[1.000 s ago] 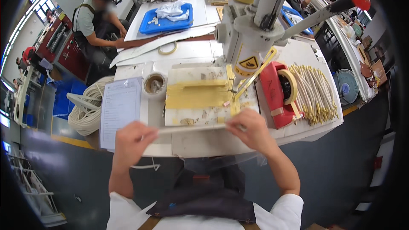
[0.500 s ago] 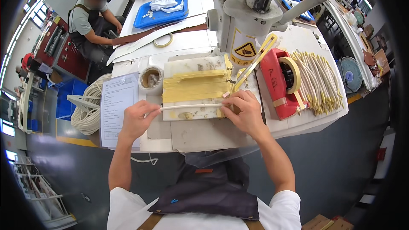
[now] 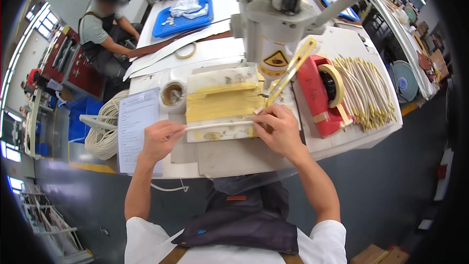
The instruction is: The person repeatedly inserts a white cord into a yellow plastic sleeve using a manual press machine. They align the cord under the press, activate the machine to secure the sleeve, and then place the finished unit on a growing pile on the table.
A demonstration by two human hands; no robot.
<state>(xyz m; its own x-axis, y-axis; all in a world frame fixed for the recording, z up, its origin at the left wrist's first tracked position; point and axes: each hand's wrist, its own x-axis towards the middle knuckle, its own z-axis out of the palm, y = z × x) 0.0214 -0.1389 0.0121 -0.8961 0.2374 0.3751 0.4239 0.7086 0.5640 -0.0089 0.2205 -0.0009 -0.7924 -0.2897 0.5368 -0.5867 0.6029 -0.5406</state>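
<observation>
A thin white cord (image 3: 220, 125) is stretched straight across the near part of a white block (image 3: 205, 136). My left hand (image 3: 162, 138) pinches its left end between thumb and fingertips. At the other end, my right hand (image 3: 277, 127) is closed on the cord, its fingertips hiding that tip. Yellow tape (image 3: 224, 101) covers the middle of the block, just beyond the cord. Above my right hand slants a yellow-edged metal arm (image 3: 293, 71), its lower end close to my fingers. It is beside a grey press (image 3: 273, 29) bearing a warning sign.
Right of the press stands a red tape dispenser (image 3: 315, 95), beside a pile of yellow-tipped cords (image 3: 364, 93). To the left are a tape roll (image 3: 173, 94), a printed sheet (image 3: 138, 132) and a coil of cord (image 3: 105, 137). A blue tray (image 3: 161, 28) lies farther back; a co-worker (image 3: 105, 29) sits beyond.
The view has shifted slightly. Both hands keep their pinch on the cord, which stays in nearly the same place across the block.
</observation>
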